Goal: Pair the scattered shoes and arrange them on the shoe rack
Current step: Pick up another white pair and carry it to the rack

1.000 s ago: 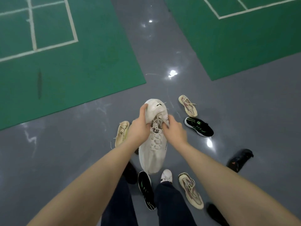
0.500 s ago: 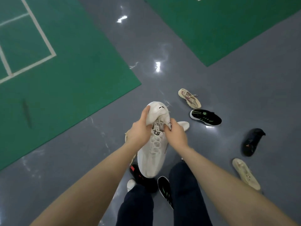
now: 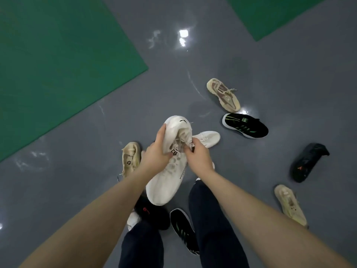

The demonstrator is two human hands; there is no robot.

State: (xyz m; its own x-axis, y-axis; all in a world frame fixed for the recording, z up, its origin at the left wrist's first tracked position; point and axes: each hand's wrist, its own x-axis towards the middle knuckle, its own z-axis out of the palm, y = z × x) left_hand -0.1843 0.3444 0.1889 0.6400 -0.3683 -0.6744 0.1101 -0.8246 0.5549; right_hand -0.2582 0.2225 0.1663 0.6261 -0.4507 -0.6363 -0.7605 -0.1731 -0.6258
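Both hands, the left hand [image 3: 157,154] and right hand [image 3: 199,158], gripped a white sneaker [image 3: 166,182] by its collar; its likely mate [image 3: 207,138] lay just behind it, seemingly next to collect.

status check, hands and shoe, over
Left hand and right hand both grip white sneaker. Matching white shoe on floor behind. No rack in view.

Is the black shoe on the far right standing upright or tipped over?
Tipped over. The black shoe lies on its side on the grey floor, its side with a small red mark facing up.
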